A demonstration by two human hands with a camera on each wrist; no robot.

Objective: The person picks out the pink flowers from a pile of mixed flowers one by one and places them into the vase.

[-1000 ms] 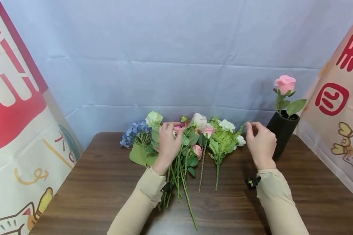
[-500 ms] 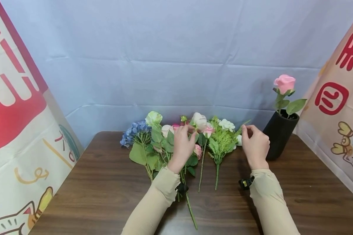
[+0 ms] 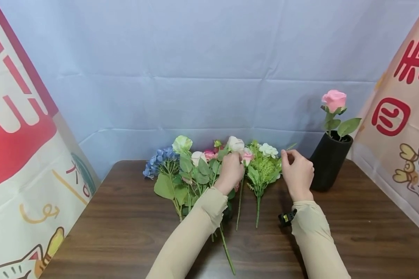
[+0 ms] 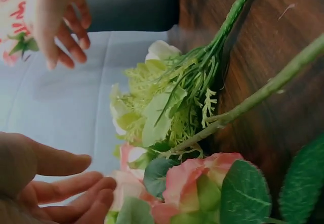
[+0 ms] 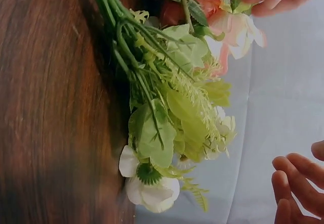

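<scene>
Back cloth point(image 3: 209, 58): pale blue, creased, behind the table.
Table point(image 3: 104, 236): brown wood grain.
Left cloth point(image 3: 21, 162): large white strokes on red, cropped, unreadable; cartoon cat below.
Right cloth point(image 3: 398, 139): red writing; upper character cut off, left part 米; stylised framed character beneath.
Flower heap point(image 3: 203, 168): blue, pale green, white and pink heads, on the table; left hand and sleeve hide part.
Green bunch point(image 3: 263, 170): white blossoms, lying between the hands.
Vase point(image 3: 329, 164): black, beside the right hand.
Left hand point(image 3: 230, 172): thumb and fingers apart, grasping nothing, at the heap's blossoms; contact unclear.
Right hand point(image 3: 298, 174): fingers loosely bent, thumb apart, holding nothing, near the bunch.
Pink rose point(image 3: 334, 100): upright in the vase.
</scene>
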